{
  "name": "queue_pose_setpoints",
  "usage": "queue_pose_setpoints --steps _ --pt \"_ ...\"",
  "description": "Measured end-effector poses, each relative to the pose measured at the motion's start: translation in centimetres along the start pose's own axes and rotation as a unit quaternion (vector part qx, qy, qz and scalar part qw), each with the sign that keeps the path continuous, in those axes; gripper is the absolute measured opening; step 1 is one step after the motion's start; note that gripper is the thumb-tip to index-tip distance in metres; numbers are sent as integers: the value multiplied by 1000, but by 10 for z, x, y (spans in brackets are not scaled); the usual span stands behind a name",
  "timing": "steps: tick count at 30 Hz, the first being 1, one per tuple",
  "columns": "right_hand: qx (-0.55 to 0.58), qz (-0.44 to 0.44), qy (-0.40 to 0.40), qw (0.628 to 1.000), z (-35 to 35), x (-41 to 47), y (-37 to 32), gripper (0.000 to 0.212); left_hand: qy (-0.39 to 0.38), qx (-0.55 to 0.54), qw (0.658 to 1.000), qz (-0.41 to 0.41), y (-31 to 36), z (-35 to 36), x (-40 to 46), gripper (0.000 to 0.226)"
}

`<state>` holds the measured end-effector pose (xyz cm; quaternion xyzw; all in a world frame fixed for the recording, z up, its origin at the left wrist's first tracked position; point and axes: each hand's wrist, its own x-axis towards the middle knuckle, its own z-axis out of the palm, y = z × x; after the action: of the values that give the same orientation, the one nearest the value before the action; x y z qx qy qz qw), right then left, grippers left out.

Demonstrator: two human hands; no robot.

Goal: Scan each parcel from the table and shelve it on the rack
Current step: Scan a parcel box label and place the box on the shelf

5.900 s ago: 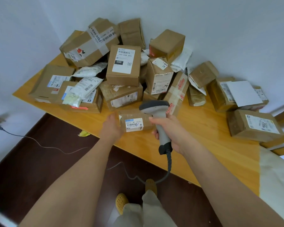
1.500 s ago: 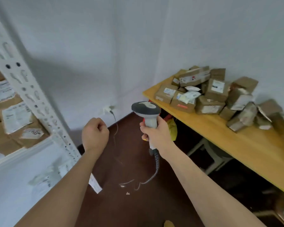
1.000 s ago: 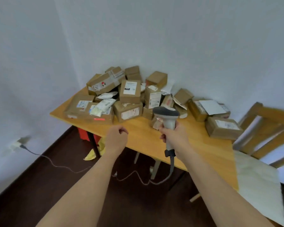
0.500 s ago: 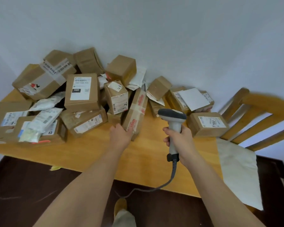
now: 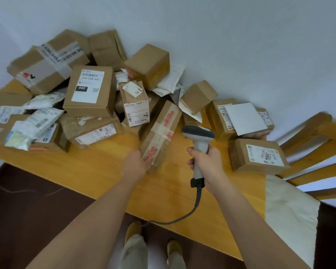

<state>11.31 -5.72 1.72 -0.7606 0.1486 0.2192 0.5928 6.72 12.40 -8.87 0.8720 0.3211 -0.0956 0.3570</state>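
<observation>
White walls meet in a corner behind the wood table (image 5: 97, 171), which is piled w/ cardboard parcels. My left hand (image 5: 137, 162) is on the near end of a long box (image 5: 160, 133) w/ red-printed tape; thumb on its top face, fingers wrapped under the end, so it's a grip on that box. Box lies tilted, far end leaning up against the pile, near end at the table's open part. My right hand (image 5: 207, 164) is curled tight round the handle of the scanner (image 5: 199, 136), grey head up and pointing toward the pile, just right of the long box, not touching it. Its cable (image 5: 194, 208) drops from the handle and curves off over the table edge.

Behind the long box: an upright box marked 82 (image 5: 136, 103), left of it a box w/ a 060 label (image 5: 89, 90) on top of others. To the right, apart from the heap, a box marked 2004 (image 5: 257, 155) sits flat. Wooden chair (image 5: 308, 144) at far right, pale cloth (image 5: 291, 214) hanging over the table's right end. Dark floor below, my yellow shoes (image 5: 133, 229) visible.
</observation>
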Motion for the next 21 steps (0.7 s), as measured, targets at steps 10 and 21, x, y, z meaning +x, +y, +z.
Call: queue_pose_setpoints --steps 10,21 --pt "-41 -29 -119 992 1 -25 18 14 116 133 984 9 -64 9 -118 45" --pt "-27 -20 -139 990 -11 -46 49 14 13 94 995 -41 -92 23 -122 98"
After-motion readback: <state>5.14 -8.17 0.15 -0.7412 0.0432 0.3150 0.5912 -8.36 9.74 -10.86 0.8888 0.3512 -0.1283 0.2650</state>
